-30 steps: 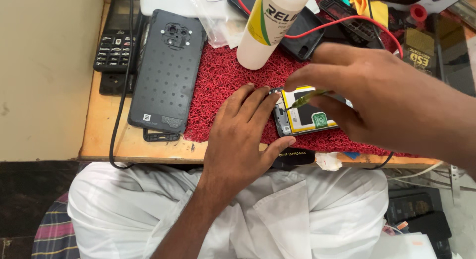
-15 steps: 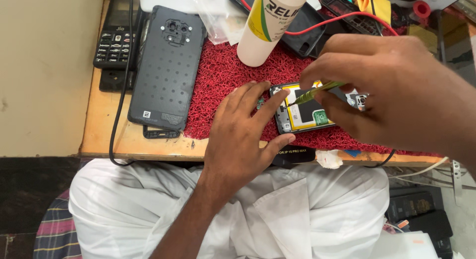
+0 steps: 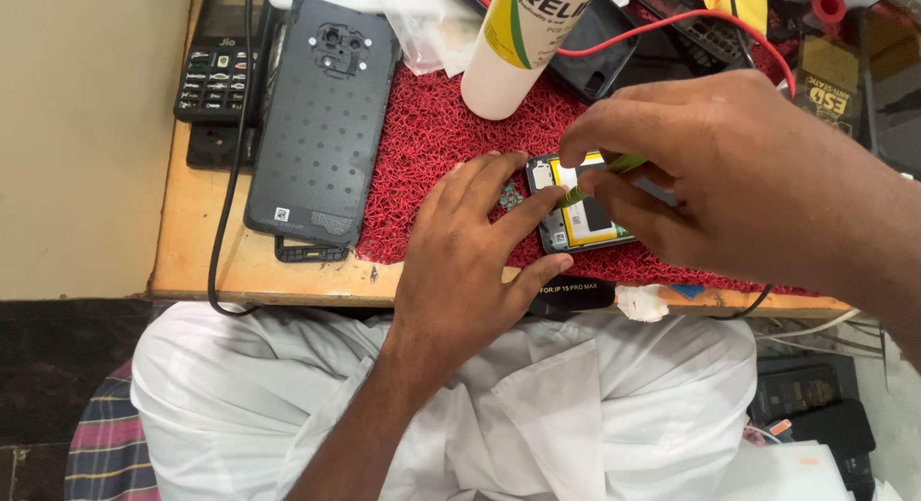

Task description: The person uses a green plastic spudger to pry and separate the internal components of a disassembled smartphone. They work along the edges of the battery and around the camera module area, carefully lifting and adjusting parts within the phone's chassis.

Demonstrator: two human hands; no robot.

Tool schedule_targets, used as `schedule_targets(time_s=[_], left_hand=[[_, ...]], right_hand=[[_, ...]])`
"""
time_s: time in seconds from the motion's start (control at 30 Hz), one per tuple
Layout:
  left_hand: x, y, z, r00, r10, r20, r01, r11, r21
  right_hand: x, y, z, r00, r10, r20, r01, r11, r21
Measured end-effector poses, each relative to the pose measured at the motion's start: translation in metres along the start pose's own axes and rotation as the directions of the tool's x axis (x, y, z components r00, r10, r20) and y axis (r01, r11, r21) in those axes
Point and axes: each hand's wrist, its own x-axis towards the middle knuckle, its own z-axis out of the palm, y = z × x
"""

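An opened phone (image 3: pixel 576 223) with a yellow-edged battery lies on a red fibre mat (image 3: pixel 432 146). My left hand (image 3: pixel 470 251) rests flat on the mat, its fingers pressing the phone's left edge and near corner. My right hand (image 3: pixel 729 175) reaches over the phone from the right, pinching a thin green tool (image 3: pixel 600 175) whose tip touches the phone's inside. Most of the phone is hidden under my right hand.
A black phone back cover (image 3: pixel 321 117) lies left of the mat, a keypad phone (image 3: pixel 211 64) beyond it. A white bottle (image 3: pixel 523 40) stands at the mat's far edge. Red wire (image 3: pixel 700 21), a black cable (image 3: pixel 230 175) and parts crowd the wooden table (image 3: pixel 192 242).
My right hand has shifted slightly left and lower over the phone, and the green tool's tip now sits deeper inside it. My left hand has stayed in place.
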Motion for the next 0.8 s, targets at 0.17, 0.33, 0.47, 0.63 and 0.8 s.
schedule_targets(time_s=[0.17, 0.33, 0.47, 0.63, 0.8], left_hand=[[0.0, 0.0, 0.0, 1.0, -0.003, 0.006, 0.003, 1.0, -0.003], [-0.001, 0.0, -0.001, 1.0, -0.002, -0.005, 0.002, 1.0, -0.007], [-0.001, -0.001, -0.001, 1.0, -0.002, -0.012, 0.002, 1.0, -0.02], [-0.001, 0.0, -0.001, 1.0, 0.002, -0.01, -0.002, 1.0, 0.006], [0.0, 0.0, 0.0, 0.999, -0.032, -0.012, 0.032, 0.999, -0.034]], right_hand=[[0.003, -0.005, 0.0, 0.986, 0.155, 0.06, -0.146, 0.979, -0.142], [0.009, -0.015, 0.0, 0.958, 0.27, 0.095, -0.228, 0.921, -0.317], [0.013, -0.022, -0.002, 0.953, 0.282, 0.113, -0.221, 0.898, -0.379], [0.013, -0.025, -0.001, 0.84, 0.504, 0.199, -0.31, 0.748, -0.587], [0.013, -0.016, -0.003, 0.982, -0.115, 0.151, 0.148, 0.961, -0.232]])
